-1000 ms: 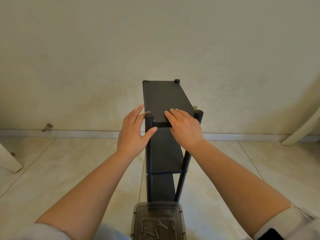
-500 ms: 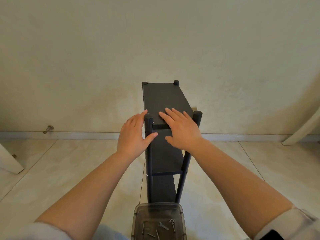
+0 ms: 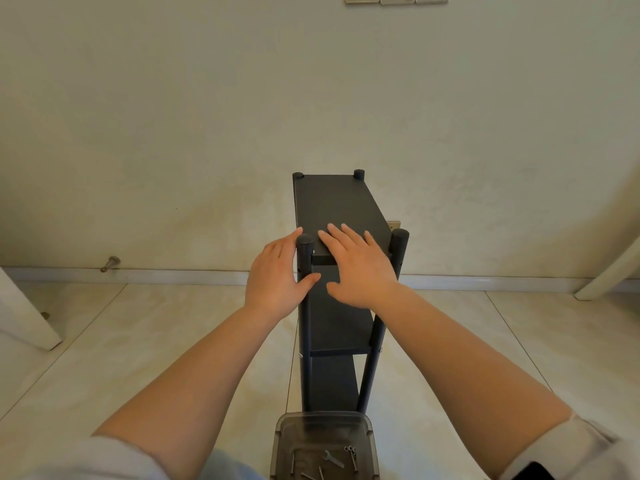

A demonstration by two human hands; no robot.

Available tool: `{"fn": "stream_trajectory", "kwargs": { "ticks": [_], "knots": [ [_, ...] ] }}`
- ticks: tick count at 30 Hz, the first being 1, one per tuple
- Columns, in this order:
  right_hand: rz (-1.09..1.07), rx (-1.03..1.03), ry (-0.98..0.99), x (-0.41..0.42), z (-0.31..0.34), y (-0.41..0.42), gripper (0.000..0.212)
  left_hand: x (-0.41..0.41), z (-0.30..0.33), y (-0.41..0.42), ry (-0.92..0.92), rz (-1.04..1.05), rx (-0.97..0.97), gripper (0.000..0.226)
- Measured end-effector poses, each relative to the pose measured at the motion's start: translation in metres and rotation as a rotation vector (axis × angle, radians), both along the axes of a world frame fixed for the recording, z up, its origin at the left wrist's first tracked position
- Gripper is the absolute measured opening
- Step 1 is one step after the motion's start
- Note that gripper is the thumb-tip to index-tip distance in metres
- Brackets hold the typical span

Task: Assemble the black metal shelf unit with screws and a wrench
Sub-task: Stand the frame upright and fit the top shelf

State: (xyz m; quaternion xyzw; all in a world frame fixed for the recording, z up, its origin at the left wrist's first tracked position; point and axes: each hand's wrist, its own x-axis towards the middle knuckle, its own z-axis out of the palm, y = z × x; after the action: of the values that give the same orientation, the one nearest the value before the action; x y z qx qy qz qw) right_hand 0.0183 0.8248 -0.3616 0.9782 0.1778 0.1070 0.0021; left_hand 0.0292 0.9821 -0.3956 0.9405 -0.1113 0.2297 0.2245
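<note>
Black metal shelf unit (image 3: 341, 216) stands upright on the tiled floor (image 3: 138, 341) close to the wall (image 3: 311, 98); my right hand (image 3: 360, 268) lies flat and relaxed on its top shelf, my left hand (image 3: 277, 278) loosely round the near left post (image 3: 304, 258), neither grip clamped. Tall and narrow, it could tip sideways if I lean unevenly, or loose joints could rack. Open floor lies either side, but the grey bin (image 3: 323, 445) of screws (image 3: 351, 452) and wrench (image 3: 333, 459) sits right at its foot.
</note>
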Motion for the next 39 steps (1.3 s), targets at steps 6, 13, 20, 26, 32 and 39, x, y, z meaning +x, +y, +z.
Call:
{"fn": "stream_trajectory", "kwargs": {
  "ticks": [6,13,20,26,32,39],
  "knots": [
    [-0.014,0.109,-0.116,-0.002,0.015,0.002,0.082,-0.003,-0.002,0.005,0.048,0.01,-0.01,0.077],
    [-0.05,0.028,0.023,-0.007,0.003,0.006,0.09,0.001,0.006,0.003,0.024,-0.023,0.053,0.075],
    [-0.14,0.087,0.022,-0.007,-0.005,0.002,0.089,-0.001,-0.003,0.004,0.016,-0.023,0.03,0.076],
    [-0.022,0.542,0.158,-0.005,0.005,0.017,0.044,-0.003,-0.003,-0.003,0.157,-0.172,-0.204,0.075],
    [-0.253,0.769,-0.049,-0.003,-0.001,0.043,0.039,-0.006,0.003,-0.002,0.163,-0.235,-0.219,0.072],
    [-0.179,0.784,-0.075,-0.003,0.0,0.02,0.027,0.01,0.016,-0.01,0.093,-0.145,0.124,0.07]
  ]
}}
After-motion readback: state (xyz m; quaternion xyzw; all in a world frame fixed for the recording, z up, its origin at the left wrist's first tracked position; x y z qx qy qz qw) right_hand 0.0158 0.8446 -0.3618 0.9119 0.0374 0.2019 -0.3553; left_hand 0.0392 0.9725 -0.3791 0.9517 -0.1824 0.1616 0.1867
